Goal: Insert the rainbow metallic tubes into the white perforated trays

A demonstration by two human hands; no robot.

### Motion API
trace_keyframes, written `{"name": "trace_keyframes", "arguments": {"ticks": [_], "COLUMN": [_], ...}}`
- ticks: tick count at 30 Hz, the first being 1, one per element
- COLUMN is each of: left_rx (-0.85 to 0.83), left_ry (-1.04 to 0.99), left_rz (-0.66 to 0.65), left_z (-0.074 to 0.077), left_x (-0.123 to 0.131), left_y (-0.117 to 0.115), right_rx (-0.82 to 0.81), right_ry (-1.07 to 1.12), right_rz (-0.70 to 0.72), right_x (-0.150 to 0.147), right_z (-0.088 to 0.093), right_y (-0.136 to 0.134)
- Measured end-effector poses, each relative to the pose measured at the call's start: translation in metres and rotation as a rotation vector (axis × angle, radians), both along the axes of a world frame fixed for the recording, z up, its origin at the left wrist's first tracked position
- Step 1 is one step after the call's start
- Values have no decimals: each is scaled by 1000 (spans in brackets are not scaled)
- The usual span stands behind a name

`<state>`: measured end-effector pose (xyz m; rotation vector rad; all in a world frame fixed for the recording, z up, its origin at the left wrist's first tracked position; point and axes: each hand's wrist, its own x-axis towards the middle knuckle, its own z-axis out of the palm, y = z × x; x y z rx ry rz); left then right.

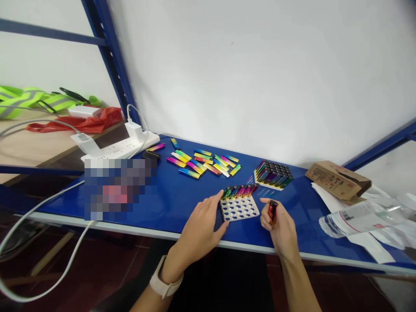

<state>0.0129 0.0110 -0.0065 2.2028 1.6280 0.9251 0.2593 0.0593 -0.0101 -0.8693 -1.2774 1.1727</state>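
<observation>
A white tray with rows of holes [238,210] lies on the blue table, its back row filled with upright rainbow-coloured lighters [242,190]. My left hand [203,223] grips this tray at its left side, the index finger at the back corner and the thumb at the front corner. Just right of the tray, my right hand [282,227] is closed around a red lighter with a black top [272,210], held upright. Behind the tray, several loose shiny lighters [203,162] lie scattered. Farther right, a second tray is packed with upright lighters [274,173].
A power strip [117,149] with plugs and cables stands at the left, near a blurred-out patch. On the right are a cardboard box [336,180], a clear plastic bottle [360,216] and white paper [373,249]. A white wall [260,78] rises behind the table.
</observation>
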Motion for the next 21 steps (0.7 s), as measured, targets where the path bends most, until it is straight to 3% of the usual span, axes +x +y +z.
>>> {"name": "trace_keyframes", "arguments": {"ticks": [5,14,21], "left_rx": [10,34,23], "left_ry": [2,0,-15], "left_rz": [-2,-15,-12], "left_z": [-2,-1,-1], "left_x": [0,0,0], "left_y": [0,1,2], "right_rx": [84,-4,26], "right_ry": [-167,-112,-177], "right_rz": [-77,-48,-33], "right_x": [-5,-9,-11], "right_z": [-1,-2,1], "right_y": [-2,-5,-9]}}
